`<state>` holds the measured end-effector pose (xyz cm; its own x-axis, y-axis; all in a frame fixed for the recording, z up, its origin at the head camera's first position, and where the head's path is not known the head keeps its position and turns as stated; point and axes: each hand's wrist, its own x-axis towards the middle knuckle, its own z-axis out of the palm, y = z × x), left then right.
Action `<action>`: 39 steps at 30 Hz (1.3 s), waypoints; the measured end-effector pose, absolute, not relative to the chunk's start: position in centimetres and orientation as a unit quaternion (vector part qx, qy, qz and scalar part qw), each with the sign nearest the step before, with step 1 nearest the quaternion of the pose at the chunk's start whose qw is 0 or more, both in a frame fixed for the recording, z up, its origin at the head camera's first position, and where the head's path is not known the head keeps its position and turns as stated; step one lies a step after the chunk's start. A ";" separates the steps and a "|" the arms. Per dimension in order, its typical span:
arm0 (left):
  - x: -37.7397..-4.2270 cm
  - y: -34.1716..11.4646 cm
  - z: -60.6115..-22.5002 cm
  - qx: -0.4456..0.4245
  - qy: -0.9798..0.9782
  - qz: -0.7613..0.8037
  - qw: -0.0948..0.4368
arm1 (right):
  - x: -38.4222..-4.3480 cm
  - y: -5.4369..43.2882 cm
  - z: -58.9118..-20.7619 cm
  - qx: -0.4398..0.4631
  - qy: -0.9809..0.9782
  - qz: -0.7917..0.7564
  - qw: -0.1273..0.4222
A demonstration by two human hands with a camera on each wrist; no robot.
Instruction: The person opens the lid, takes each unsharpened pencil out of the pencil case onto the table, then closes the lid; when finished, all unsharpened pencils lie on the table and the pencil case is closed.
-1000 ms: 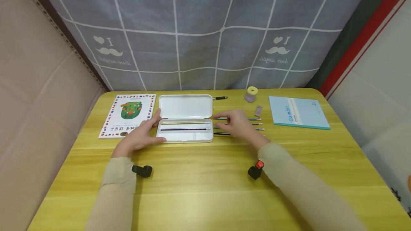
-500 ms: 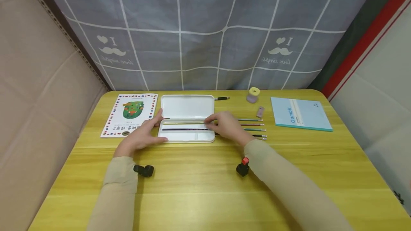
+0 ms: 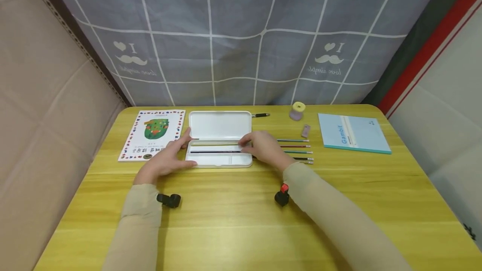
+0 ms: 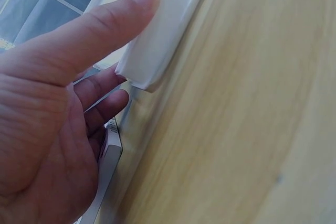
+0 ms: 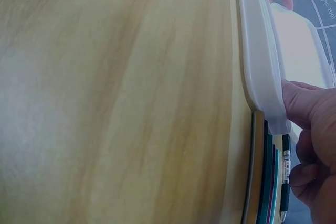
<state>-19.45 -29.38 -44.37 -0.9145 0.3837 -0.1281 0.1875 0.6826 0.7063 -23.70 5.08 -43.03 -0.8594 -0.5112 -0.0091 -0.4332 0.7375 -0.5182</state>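
A white pencil case (image 3: 211,162) lies with its lid (image 3: 220,124) raised back. Inside it, a yellowish pencil (image 3: 211,144) and a dark pencil (image 3: 211,152) lie lengthwise. My left hand (image 3: 165,162) holds the case's left end, thumb (image 4: 115,19) on the front corner and fingers round the far side. At the other end, my right hand (image 3: 265,147) reaches over the rim, thumb and forefinger pinching at the pencil ends inside; the fingertips hide what lies between them. Several loose pencils (image 3: 297,152) stretch out to the right of the case, partly beneath this hand.
A picture booklet (image 3: 152,135) lies left of the case. Behind the lid's right side is a black pen (image 3: 260,115). Farther right are a yellow-and-purple round item (image 3: 297,111), a small eraser (image 3: 306,131) and a blue notebook (image 3: 354,133). A grey curtain (image 3: 233,32) hangs behind the table.
My right hand has moved left from above the loose pencils to the pencil ends inside the case. My left hand keeps its place on the case.
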 end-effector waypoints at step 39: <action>-19.5 -29.4 -44.5 0.163 0.910 0.361 0.125 | -23.6 4.3 -43.4 -0.271 0.933 -0.229 0.060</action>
<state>-19.49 -29.44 -44.51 -0.9156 0.3870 -0.1089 0.2068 0.6857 0.6979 -23.58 4.25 -43.37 -0.8456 -0.5336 0.0112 -0.4783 0.7483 -0.4596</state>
